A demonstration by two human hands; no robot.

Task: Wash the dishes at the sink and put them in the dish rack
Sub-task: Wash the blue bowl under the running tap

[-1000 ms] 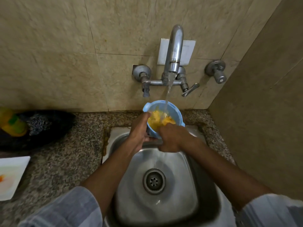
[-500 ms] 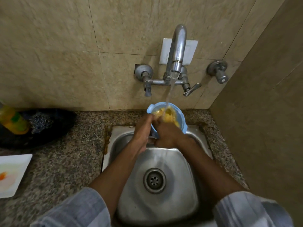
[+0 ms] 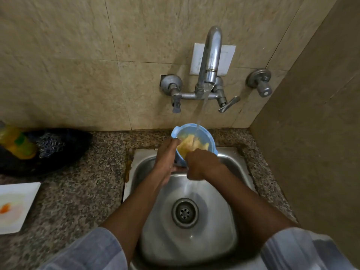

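While water from the tap runs into it, you hold one blue bowl tilted over the back of the sink. Your left hand grips its near wall, fingers closed around it. Your right hand is closed on a yellow sponge pressed inside the bowl.

The bowl looks wet and likely soapy, so it could slip from your left hand and drop into the sink. The stream hitting the tilted bowl could also splash onto the counter.

Counted: one bowl, one sponge, one tap with two handles and a separate valve, one drain, one soiled white plate at the left edge, one yellow bottle. No dish rack is in view.
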